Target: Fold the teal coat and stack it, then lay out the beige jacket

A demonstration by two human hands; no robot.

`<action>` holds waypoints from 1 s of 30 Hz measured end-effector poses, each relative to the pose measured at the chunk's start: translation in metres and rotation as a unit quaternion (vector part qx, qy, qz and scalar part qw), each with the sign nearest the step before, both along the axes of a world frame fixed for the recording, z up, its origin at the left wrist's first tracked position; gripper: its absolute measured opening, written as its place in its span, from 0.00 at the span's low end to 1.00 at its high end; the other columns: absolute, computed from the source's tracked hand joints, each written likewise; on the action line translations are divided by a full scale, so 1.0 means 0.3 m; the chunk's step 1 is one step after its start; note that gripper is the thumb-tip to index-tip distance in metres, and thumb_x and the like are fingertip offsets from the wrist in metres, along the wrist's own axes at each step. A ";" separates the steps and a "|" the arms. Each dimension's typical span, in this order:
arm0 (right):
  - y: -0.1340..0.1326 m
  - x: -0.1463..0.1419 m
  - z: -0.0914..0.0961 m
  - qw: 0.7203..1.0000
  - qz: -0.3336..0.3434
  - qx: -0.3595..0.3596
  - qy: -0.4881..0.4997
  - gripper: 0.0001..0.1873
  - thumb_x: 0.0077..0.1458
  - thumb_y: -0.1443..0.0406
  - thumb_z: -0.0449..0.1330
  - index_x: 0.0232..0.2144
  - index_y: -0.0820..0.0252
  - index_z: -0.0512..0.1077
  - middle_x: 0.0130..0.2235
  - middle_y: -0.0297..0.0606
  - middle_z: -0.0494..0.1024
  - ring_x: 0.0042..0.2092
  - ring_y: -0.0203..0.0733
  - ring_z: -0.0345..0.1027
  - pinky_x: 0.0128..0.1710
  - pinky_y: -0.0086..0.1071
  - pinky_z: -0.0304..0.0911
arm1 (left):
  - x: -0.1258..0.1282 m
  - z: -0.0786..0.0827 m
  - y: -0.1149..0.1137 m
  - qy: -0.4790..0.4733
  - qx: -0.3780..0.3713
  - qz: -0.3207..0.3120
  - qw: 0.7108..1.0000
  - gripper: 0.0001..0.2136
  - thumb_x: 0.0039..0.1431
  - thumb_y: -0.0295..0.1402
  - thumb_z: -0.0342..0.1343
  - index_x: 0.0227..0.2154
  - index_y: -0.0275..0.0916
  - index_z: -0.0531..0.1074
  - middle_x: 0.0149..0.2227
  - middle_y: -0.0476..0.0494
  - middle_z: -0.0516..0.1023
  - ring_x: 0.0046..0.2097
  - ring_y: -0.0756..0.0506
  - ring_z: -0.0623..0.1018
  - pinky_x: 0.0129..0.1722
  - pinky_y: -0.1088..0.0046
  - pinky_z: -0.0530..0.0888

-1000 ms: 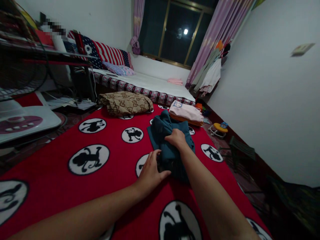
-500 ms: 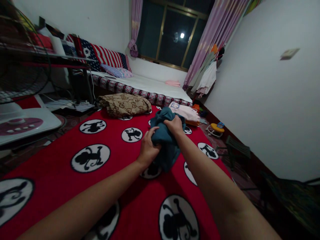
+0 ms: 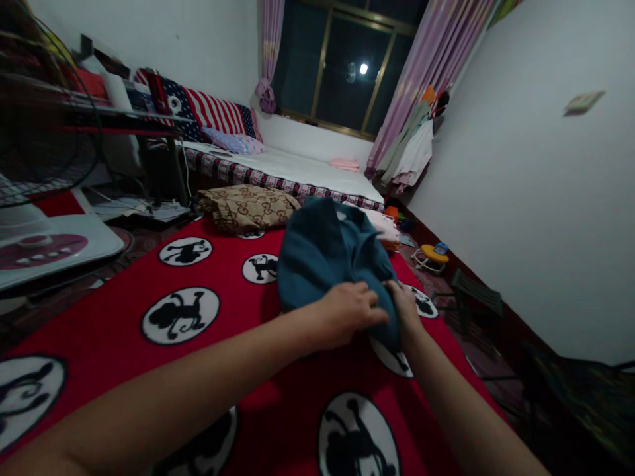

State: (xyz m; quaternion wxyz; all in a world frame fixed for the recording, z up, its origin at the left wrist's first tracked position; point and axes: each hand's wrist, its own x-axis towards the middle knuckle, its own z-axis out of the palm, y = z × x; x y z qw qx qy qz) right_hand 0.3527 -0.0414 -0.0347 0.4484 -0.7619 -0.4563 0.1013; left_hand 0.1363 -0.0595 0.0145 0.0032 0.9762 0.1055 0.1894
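On a red bedspread [image 3: 278,436] in a dim bedroom, a person's right hand [image 3: 407,311] is closed on the lower-right edge of a teal cloth [image 3: 322,244]; the left hand [image 3: 347,314], half curled, lies against its near side, any grip impossible to tell. Neither hand is nearer. The cloth's long axis runs eleven to five o'clock, its bulk at eleven from the left hand, ten from the right. A brown bundle [image 3: 248,208] sits beyond at ten.

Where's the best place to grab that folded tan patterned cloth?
Probably grip the tan patterned cloth under its long near edge, toward the left end, coming from the person's side. It lies as a low bundle on the red blanket, that edge facing the person; the teal cloth seems to crowd its right end.
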 end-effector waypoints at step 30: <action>0.129 0.100 -0.070 0.985 0.019 0.105 -0.136 0.21 0.52 0.60 0.57 0.47 0.62 0.71 0.46 0.43 0.76 0.49 0.45 0.68 0.51 0.35 0.61 | -0.015 -0.175 0.519 -0.393 -0.321 0.284 0.813 0.19 0.54 0.26 0.55 0.51 0.36 0.70 0.51 0.42 0.75 0.51 0.45 0.75 0.51 0.70 0.72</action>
